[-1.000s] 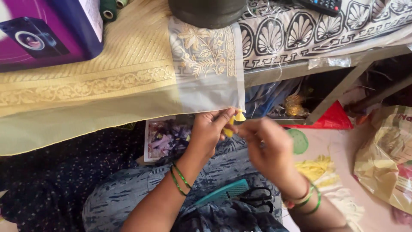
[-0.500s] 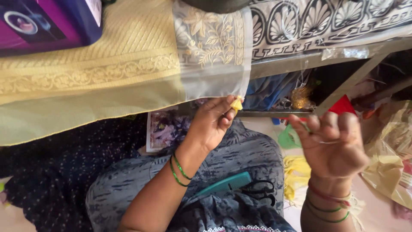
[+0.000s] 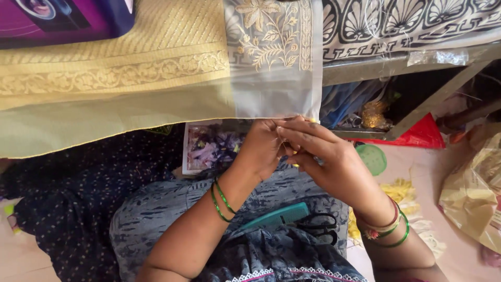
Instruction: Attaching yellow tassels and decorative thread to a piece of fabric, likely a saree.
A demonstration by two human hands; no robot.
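A sheer cream fabric with gold flower embroidery hangs over a table edge. Joined to it on the left is a wide yellow-gold cloth. My left hand pinches the sheer fabric's lower edge near its right corner. My right hand presses against the left, its fingertips closed on the same spot. A small yellow tuft shows between the fingers; most of it is hidden. Both wrists wear green bangles.
A teal comb and black scissors lie on my lap. Purple box sits top left, black-and-white patterned cloth top right. A green round lid, yellow tassels and a plastic bag are on the floor.
My right hand had pulled away to the right with its fingers spread; now it is back against my left hand at the fabric edge. My left hand kept its hold.
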